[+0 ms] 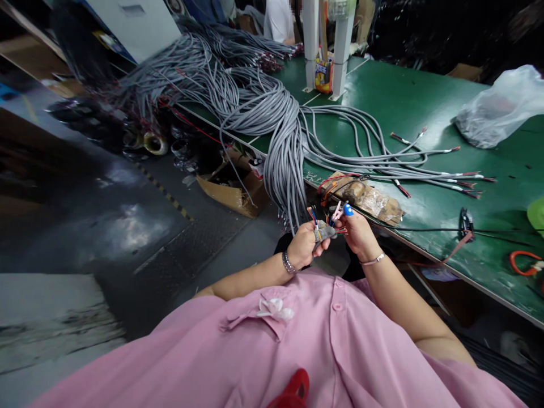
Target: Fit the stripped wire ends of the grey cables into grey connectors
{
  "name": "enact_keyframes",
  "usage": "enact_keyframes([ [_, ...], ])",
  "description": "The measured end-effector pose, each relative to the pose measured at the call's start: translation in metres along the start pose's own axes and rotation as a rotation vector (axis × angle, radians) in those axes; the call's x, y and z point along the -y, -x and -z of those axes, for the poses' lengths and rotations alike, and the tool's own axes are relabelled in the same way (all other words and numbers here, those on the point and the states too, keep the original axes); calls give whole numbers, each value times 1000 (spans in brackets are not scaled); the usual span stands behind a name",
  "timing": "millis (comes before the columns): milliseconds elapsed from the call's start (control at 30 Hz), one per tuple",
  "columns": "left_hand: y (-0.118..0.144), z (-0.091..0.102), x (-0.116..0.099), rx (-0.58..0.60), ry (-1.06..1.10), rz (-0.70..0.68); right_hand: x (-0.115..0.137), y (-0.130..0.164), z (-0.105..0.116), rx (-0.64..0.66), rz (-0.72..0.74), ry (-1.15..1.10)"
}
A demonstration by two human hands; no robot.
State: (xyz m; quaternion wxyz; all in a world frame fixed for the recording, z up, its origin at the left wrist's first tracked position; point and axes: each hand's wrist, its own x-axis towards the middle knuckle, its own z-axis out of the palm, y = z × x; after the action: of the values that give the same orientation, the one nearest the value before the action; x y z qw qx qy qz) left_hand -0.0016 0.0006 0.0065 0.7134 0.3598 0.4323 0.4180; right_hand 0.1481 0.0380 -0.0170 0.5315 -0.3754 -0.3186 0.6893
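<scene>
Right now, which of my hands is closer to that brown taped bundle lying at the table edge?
Right. The right hand sits just below the brown taped bundle, nearly touching it; the left hand is further left, gripping the grey cable end.

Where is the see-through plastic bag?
In the head view, the clear plastic bag lies on the green table at the far right, beyond the loose grey cables with red wire ends.

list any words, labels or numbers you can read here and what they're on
Nothing reads clearly.
Orange and yellow packet between the white posts: dark lettering, too blurred to read.
Green table near its front edge: faint pale marks, illegible.
Brown wrapped bundle: no readable label.
</scene>
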Motion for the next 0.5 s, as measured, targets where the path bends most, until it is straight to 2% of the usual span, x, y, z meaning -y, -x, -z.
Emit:
enact_keyframes([
  [67,-2,-2,-3,-7,12,6,0,0,-4,-31,21,-24],
  [300,-5,-5,-2,-64,32,-10,-4,-8,-5,-24,-101,-199],
  [500,-7,-2,5,-85,28,-2,-14,-16,-5,-98,-93,-300],
])
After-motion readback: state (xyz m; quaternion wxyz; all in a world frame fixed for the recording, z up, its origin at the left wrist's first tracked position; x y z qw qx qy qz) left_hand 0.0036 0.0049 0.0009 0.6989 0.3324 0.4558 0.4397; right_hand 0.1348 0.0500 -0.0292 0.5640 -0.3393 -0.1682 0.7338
